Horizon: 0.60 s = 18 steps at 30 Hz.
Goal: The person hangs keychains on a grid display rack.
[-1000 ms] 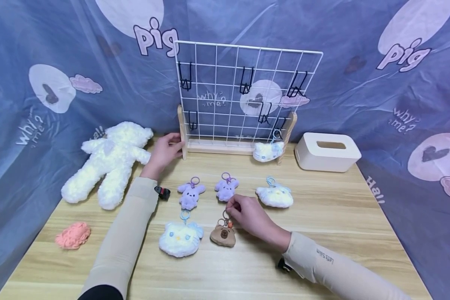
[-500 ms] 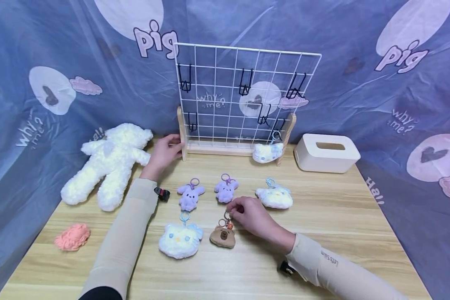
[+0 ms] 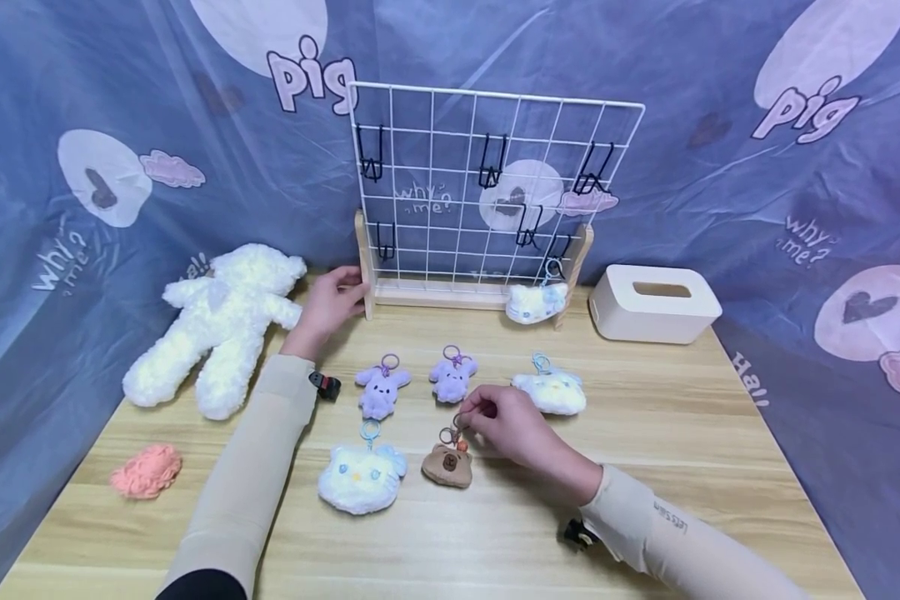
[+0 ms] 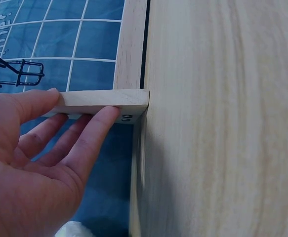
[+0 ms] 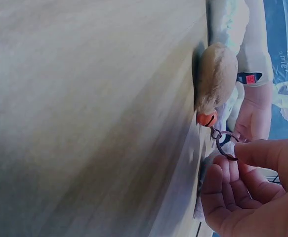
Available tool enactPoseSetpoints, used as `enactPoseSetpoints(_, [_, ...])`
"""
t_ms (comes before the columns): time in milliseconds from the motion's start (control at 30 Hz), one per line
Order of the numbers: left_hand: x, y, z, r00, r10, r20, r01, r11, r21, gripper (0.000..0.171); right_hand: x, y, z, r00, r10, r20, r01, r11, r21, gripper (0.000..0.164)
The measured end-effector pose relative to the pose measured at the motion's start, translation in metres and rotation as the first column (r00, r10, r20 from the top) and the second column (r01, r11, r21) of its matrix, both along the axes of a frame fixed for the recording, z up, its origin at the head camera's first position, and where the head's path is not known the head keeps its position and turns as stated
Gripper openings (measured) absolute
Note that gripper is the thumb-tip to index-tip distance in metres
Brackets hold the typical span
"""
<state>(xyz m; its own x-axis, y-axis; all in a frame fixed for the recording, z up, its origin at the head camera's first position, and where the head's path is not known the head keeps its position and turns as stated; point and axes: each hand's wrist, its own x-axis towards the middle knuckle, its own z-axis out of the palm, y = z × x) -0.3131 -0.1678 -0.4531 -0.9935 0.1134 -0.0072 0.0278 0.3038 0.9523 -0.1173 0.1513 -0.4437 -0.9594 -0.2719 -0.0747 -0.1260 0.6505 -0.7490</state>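
My right hand [image 3: 506, 423] pinches the metal ring [image 5: 222, 148] of a brown capybara plush keychain [image 3: 447, 466] between thumb and fingers. The plush lies on the table, an orange bell [image 5: 207, 118] beside its ring. At the wire grid rack [image 3: 474, 200], my left hand [image 3: 330, 304] holds the wooden side foot [image 4: 104, 98], thumb on one face and fingers on the other. A white cat plush keychain [image 3: 536, 304] hangs from the rack's lower right hook. Two purple plush keychains, one on the left [image 3: 379, 393] and one in the middle [image 3: 450, 380], lie near the right hand.
Two more white plush keychains lie on the table, one at front [image 3: 361, 479], one at right [image 3: 550, 392]. A big white plush bear [image 3: 221, 325] and a pink fluffy bundle [image 3: 147, 472] are at left. A tissue box [image 3: 656, 304] stands back right. Several black hooks [image 3: 492, 162] are on the grid.
My right hand has shifted slightly right with the ring, and the capybara keychain has moved a little right and away from me. My left hand stays on the rack.
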Motion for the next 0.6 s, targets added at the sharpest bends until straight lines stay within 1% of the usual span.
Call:
enactPoseSetpoints(100, [0.000,0.000,0.001,1.000,-0.001,-0.002,0.001,1.000,0.003,0.051,0.000,0.001,0.002,1.000,-0.001,-0.004,0.001,1.000,-0.012,0.003])
enactPoseSetpoints(200, [0.000,0.000,0.002,1.000,-0.002,-0.005,0.002,1.000,0.000,0.050,0.000,0.001,0.004,1.000,-0.003,-0.011,0.002,1.000,-0.020,0.007])
enactPoseSetpoints(467, [-0.001,-0.001,0.000,1.000,-0.003,-0.009,0.003,1.000,0.008,0.051,0.001,0.002,0.012,1.000,-0.010,-0.028,0.009,1.000,-0.013,0.004])
enactPoseSetpoints(600, [0.000,0.000,0.000,1.000,-0.004,-0.003,0.004,1.000,0.019,0.051,0.002,0.003,0.018,0.998,-0.009,-0.056,0.008,1.000,-0.014,0.004])
